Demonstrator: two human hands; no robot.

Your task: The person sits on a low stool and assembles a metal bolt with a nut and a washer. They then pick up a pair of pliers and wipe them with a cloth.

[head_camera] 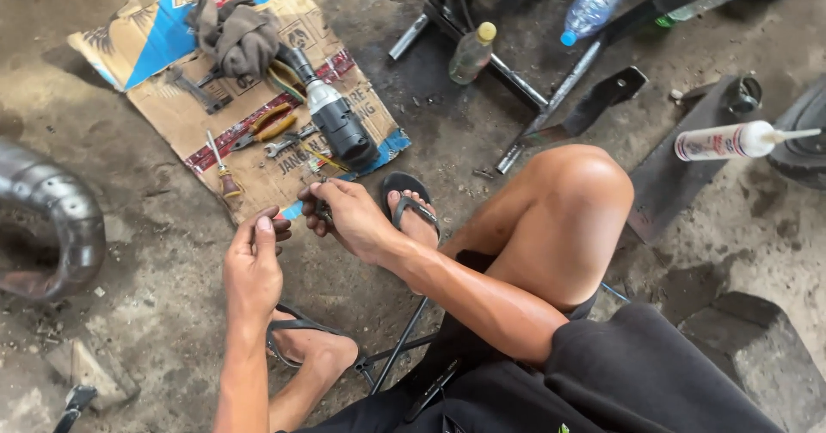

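**Two hands meet over a small part at the cardboard's edge**

Largest first: your bent knee (575,194) fills the right of the view, above a concrete floor (155,226) stained with oil. A curved metal exhaust pipe (52,218) lies at far left. The flattened cardboard sheet (172,106) carries a crumpled rag (234,34), a cordless driver (334,116), orange-handled pliers (268,123) and a screwdriver (222,168). A white sealant tube (731,140) rests at right, well apart.

Your right hand (348,218) is curled, fingertips pinched on a small dark metal part (323,213), held just beside the cardboard's near corner. Your left hand (254,265) hovers close by, fingers bent toward it; whether it touches the part you cannot tell.

The part is mostly hidden. It is judged light, rigid and probably greasy, so grip it by its sides with fingertips.
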